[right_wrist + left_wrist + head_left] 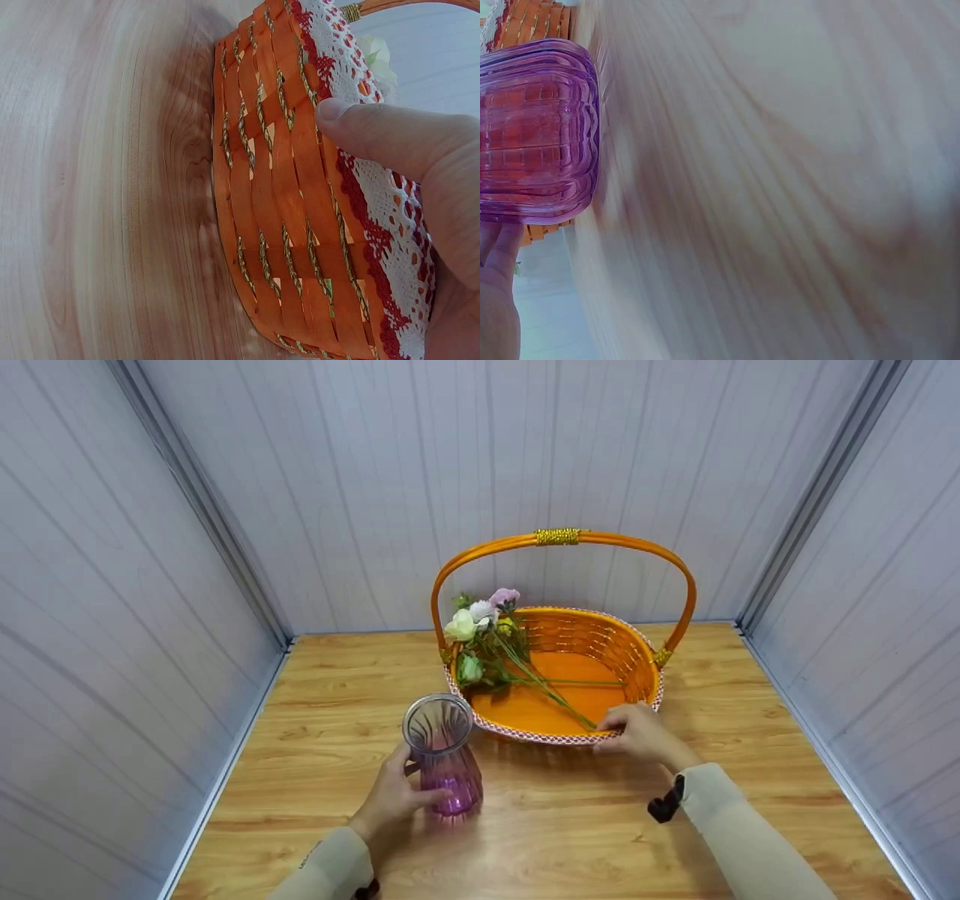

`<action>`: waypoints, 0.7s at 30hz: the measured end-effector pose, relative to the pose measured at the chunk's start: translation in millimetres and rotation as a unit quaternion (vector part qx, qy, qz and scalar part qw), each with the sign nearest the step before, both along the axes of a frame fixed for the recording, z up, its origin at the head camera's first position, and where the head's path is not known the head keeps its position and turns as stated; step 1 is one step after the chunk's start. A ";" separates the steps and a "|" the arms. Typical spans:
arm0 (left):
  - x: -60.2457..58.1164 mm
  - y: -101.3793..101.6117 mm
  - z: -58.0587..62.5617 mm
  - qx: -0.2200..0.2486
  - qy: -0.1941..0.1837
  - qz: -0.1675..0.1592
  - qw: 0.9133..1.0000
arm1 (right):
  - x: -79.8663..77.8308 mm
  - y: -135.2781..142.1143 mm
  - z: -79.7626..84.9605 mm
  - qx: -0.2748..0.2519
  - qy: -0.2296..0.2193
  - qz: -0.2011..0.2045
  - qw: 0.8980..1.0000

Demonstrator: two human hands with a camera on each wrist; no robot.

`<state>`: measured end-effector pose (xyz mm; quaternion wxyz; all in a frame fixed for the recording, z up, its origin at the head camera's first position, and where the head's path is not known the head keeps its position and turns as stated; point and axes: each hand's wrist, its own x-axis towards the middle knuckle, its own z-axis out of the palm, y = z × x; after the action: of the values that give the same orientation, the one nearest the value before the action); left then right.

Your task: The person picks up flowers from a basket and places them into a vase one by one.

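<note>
While the left hand (391,799) grips the purple vase (442,754) low on its side, fingers curled round the glass, the right hand (637,733) rests on the near rim of the basket (645,660). Its thumb lies on the lace edge; the other fingers dip over the rim, so if they pinch a stem or just touch can't be told.

The vase stands upright on the table (570,825), just left of the basket & near the person. The flowers (487,637) lie in the basket, heads at the far left, stems running to the near right, ends by the right hand.

Step in hand, prob.: vase held steady, right hand going for the stems. Next move would call for a pinch on one thin stem, then a lift up & left over the vase's narrow mouth, w/o tipping it.

Hard to see: the left wrist view is blurry, showing only the vase side and a bit of finger. The right wrist view shows the woven wall, lace, thumb; no stems.
</note>
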<state>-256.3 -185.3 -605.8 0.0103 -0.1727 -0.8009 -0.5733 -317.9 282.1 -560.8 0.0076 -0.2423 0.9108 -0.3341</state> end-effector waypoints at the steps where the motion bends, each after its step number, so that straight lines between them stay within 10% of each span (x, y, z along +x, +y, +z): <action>1: 0.0 -1.3 0.4 -0.003 -0.001 0.002 1.000 | 0.3 -0.2 0.5 0.000 -0.004 -0.002 1.000; 21: -2.3 -5.7 1.1 0.003 -0.064 -0.023 0.998 | 0.0 0.0 0.1 0.005 -0.006 -0.004 1.000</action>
<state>-258.6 -191.0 -604.7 -0.0539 -0.1540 -0.7941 -0.5855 -317.9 282.1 -560.7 0.0129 -0.2364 0.9133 -0.3313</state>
